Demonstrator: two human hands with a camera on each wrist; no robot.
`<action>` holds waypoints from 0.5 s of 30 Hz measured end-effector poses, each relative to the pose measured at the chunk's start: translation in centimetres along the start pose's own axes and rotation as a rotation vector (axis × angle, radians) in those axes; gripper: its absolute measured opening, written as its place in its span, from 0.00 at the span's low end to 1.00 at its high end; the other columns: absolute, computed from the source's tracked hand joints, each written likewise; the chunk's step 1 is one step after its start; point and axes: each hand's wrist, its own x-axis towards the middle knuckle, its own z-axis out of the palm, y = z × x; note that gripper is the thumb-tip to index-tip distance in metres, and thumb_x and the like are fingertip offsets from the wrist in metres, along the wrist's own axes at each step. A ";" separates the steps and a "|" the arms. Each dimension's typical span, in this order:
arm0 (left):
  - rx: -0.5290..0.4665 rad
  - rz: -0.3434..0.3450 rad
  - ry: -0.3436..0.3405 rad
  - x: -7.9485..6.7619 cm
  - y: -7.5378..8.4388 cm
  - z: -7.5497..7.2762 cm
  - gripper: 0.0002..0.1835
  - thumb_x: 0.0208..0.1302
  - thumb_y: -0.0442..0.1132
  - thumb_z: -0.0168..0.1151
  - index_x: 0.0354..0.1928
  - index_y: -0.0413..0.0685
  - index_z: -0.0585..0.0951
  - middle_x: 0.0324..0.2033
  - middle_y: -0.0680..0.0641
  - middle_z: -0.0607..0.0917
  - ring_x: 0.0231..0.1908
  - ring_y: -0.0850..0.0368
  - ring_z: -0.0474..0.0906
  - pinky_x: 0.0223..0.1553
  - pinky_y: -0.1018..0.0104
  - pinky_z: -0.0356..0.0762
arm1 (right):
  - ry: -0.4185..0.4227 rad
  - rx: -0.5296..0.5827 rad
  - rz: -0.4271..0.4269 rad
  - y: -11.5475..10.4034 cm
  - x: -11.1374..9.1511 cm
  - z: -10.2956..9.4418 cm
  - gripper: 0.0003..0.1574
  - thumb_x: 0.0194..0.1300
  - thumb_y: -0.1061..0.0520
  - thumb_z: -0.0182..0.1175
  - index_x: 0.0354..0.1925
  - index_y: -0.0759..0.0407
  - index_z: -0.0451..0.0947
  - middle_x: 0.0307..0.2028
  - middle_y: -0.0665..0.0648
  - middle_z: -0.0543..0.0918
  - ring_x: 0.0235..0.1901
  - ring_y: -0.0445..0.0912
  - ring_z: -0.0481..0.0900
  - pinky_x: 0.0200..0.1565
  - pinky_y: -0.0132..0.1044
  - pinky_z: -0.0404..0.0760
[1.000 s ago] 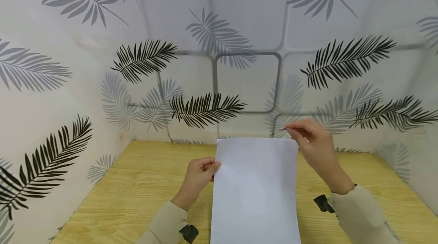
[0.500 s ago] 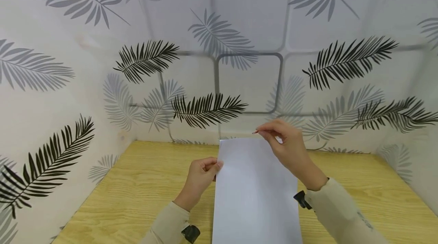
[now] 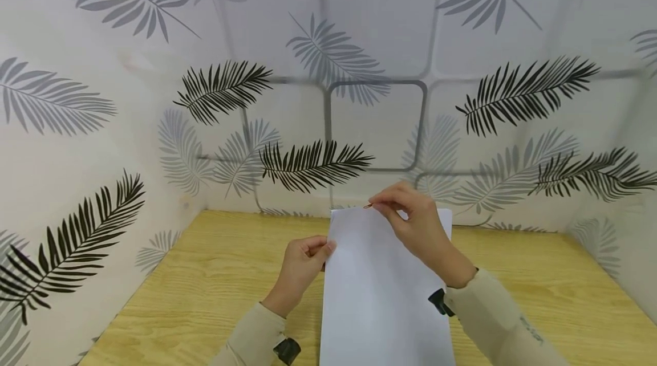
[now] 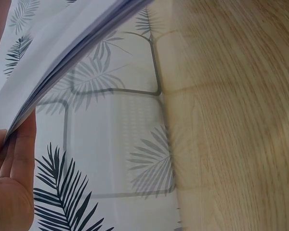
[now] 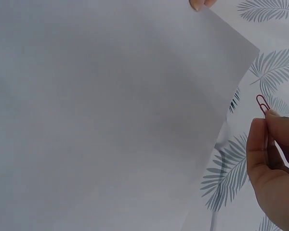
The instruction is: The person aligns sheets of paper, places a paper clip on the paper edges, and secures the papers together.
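A stack of white paper sheets [image 3: 382,286] stands tilted up toward the head camera, its several layered edges showing in the left wrist view. My left hand [image 3: 300,269] grips the stack's left edge near the top, thumb in front and fingers behind. Between thumb and forefinger, my right hand [image 3: 416,229] pinches a red paper clip [image 5: 262,103]. In the head view the clip overlaps the paper's top edge, a little right of the top left corner. The right wrist view shows the clip's looped end pointing out from the fingertips, beside the paper's edge.
A wood-grain table [image 3: 231,275] lies under the hands. Behind it and at both sides rise pale walls [image 3: 374,126] printed with dark and grey leaves. Black straps with small devices [image 3: 287,350] sit at both wrists, over beige sleeves.
My right hand has moved left and slightly down with the paper clip, from the paper's top right corner to its top edge nearer the left. The left hand keeps its grip on the paper.
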 end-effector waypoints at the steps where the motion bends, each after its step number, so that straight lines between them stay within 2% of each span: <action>1: -0.001 0.004 0.000 0.0 0.0 0.0 0.11 0.66 0.34 0.61 0.44 0.30 0.84 0.29 0.41 0.86 0.25 0.62 0.79 0.28 0.70 0.79 | -0.002 -0.003 0.004 0.0 0.0 0.1 0.12 0.57 0.73 0.64 0.37 0.61 0.84 0.34 0.53 0.83 0.34 0.45 0.80 0.38 0.26 0.79; 15: 0.025 0.081 -0.001 -0.3 0.1 0.0 0.10 0.66 0.34 0.62 0.42 0.32 0.84 0.28 0.38 0.86 0.24 0.62 0.77 0.27 0.70 0.77 | -0.031 -0.009 0.012 -0.4 0.1 0.9 0.13 0.57 0.74 0.63 0.38 0.61 0.84 0.35 0.53 0.83 0.35 0.47 0.82 0.38 0.29 0.80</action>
